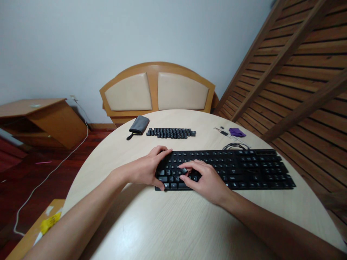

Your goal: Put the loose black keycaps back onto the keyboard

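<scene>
A black keyboard (238, 169) lies across the round pale wooden table (173, 224). My left hand (148, 168) wraps round the keyboard's left end, fingers over the top edge and thumb at the front corner. My right hand (202, 178) rests on the left part of the keys, with thumb and forefinger pinched at a single keycap (184, 170). Behind the keyboard, rows of loose black keycaps (170, 133) lie on the table.
A grey pouch (138, 125) lies left of the loose keycaps. A purple cloth (237, 132), small tools (223, 132) and a coiled cable (235, 146) sit at the back right. A chair (157, 90) stands behind the table, wooden slats (298, 72) lean at right.
</scene>
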Demonstrator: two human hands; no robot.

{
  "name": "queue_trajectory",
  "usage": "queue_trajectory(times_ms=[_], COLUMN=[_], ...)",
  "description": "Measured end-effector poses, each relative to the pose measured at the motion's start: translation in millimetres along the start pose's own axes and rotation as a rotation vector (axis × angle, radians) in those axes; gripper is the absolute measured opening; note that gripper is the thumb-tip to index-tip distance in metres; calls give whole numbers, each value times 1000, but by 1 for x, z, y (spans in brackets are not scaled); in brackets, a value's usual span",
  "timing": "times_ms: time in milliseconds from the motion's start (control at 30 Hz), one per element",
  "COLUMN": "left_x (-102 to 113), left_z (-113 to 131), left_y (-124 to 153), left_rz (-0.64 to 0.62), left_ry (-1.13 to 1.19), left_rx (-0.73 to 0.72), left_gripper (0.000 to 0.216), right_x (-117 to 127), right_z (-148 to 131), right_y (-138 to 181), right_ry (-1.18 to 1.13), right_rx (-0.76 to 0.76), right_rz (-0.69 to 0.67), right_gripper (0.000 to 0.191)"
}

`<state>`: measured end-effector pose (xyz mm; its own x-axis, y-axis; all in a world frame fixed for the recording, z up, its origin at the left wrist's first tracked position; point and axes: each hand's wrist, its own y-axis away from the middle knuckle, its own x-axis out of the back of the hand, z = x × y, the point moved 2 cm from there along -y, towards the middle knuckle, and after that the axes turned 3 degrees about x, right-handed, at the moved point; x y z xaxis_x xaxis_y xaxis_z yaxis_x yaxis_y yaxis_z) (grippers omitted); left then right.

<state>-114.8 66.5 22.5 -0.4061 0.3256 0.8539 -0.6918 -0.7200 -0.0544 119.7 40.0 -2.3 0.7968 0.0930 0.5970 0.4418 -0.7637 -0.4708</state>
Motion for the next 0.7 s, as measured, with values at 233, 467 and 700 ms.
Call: queue_trajectory(times_ms=[233, 467, 700], left_x=[-1, -1, 0], left_z=[0, 0, 2], left_y=[0, 2, 1], left_rz=[15, 18, 11], left_ry=[-1, -19, -31], left_rx=[-20, -21, -12], left_gripper=[120, 121, 120], right_x=[1, -4, -10], right_z=[-1, -4, -9], right_y=[1, 0, 0], right_ry=[23, 109, 203], right_rx=[14, 114, 182], right_rz=[3, -13, 4], right_gripper=[20, 18, 18])
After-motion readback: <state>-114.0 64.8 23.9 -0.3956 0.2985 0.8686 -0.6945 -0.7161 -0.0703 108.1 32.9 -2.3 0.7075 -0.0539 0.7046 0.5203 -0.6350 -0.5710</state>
